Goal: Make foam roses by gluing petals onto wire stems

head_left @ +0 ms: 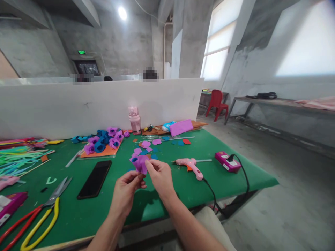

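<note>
Both my hands hold a small purple foam flower (139,163) above the green table (167,202). My left hand (126,190) pinches its lower part from below. My right hand (159,175) pinches a petal at its right side, fingers closed. Loose purple, blue and red foam petals (150,146) lie on the table just beyond the flower. Further back, finished purple and blue foam flowers (104,139) sit on an orange sheet (103,152).
A pink glue gun (190,165) lies right of my hands, its cord running to a pink power strip (227,161). A black phone (94,179) and yellow-handled scissors (44,216) lie left. Coloured sticks (18,157), a pink bottle (134,119) and a white partition (99,104) stand behind.
</note>
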Tool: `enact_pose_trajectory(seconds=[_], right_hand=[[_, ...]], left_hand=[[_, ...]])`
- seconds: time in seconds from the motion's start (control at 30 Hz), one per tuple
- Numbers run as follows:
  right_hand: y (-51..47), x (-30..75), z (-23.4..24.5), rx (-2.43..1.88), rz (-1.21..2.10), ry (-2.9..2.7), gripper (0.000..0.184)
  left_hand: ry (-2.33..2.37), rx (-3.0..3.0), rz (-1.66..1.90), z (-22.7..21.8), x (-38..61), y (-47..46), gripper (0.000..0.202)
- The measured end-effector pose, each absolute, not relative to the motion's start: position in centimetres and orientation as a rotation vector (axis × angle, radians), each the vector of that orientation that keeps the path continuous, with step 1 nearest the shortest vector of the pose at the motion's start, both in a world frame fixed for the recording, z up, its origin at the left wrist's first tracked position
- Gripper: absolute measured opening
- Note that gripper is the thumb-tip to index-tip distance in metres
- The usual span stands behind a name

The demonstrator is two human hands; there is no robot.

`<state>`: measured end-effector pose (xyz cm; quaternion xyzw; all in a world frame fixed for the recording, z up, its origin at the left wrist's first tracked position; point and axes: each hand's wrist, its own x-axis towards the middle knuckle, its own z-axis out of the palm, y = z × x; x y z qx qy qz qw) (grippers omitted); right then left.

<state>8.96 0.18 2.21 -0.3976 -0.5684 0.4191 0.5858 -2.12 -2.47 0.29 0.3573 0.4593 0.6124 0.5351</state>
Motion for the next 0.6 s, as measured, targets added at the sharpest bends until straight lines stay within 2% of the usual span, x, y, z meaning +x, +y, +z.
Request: enact_pose_trajectory(seconds=[0.6], right_hand=[[0.21,9.00,1.98,-0.921,1.011,-1.304,0.035]], left_hand=[[1.170,0.937,1.478,0.08,-2.06,-2.31,0.020]])
